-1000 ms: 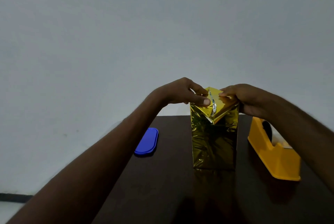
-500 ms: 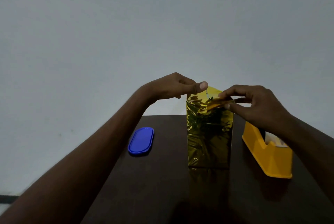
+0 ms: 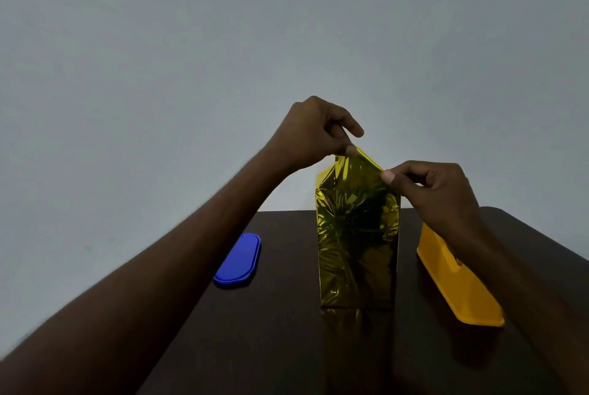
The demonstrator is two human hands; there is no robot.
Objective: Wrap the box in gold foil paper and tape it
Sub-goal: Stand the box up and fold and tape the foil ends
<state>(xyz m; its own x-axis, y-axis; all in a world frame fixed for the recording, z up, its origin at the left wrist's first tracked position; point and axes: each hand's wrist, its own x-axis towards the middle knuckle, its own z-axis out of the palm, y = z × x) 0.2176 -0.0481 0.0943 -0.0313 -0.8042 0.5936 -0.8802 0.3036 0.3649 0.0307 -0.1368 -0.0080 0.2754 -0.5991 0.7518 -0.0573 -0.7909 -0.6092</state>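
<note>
A tall box wrapped in gold foil paper (image 3: 357,245) stands upright on the dark table (image 3: 274,331), near its middle. The foil at the top is lifted into a loose peaked flap. My left hand (image 3: 314,133) pinches the flap's upper left corner between thumb and fingers. My right hand (image 3: 436,190) pinches the flap's right edge, a little lower. The box itself is hidden under the foil.
A yellow tape dispenser (image 3: 455,283) stands right of the box, partly behind my right forearm. A blue oval lid (image 3: 238,260) lies to the left near the table's edge. A plain grey wall fills the background.
The top foil fold, pressed down a second ago, has been pulled up into a raised flap. Both hands lifted, the left one higher, each pinching an edge.
</note>
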